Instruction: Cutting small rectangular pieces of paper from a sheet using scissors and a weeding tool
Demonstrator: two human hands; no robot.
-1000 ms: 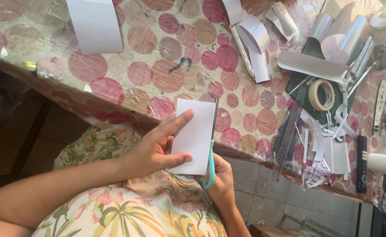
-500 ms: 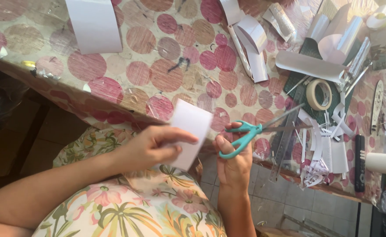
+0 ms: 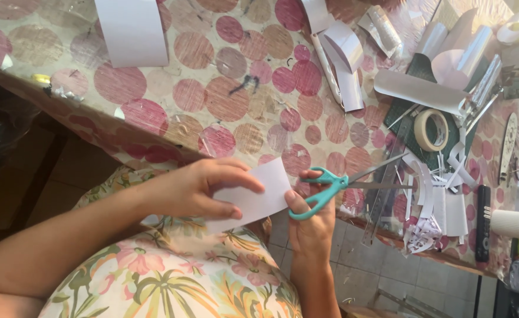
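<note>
1. Fingers (image 3: 239, 182) of the left hand (image 3: 197, 188) are curled narrow around a white card (image 3: 259, 194): fingers on top, thumb pressing from below. The card is pinched firmly.
2. The right hand (image 3: 312, 227) grips teal-handled scissors (image 3: 336, 185); thumb and fingers pass through the loops. The blades stand open in a narrow V, pointing away from the card toward the table's clutter.
3. The card sits in the air just off the table edge, above the lap in a floral dress (image 3: 177, 277). Its right end lies just beside the scissor handles; whether they touch, I cannot tell.
4. The table (image 3: 224, 100) carries a cloth with pink and red circles.
5. On the table, far right: a roll of tape (image 3: 431, 129), curled white and silver sheets (image 3: 448, 65), a heap of white paper strips (image 3: 442, 200), a metal ruler (image 3: 383, 200).
6. A larger white sheet (image 3: 131, 29) lies at the table's top left, well apart from both hands.
</note>
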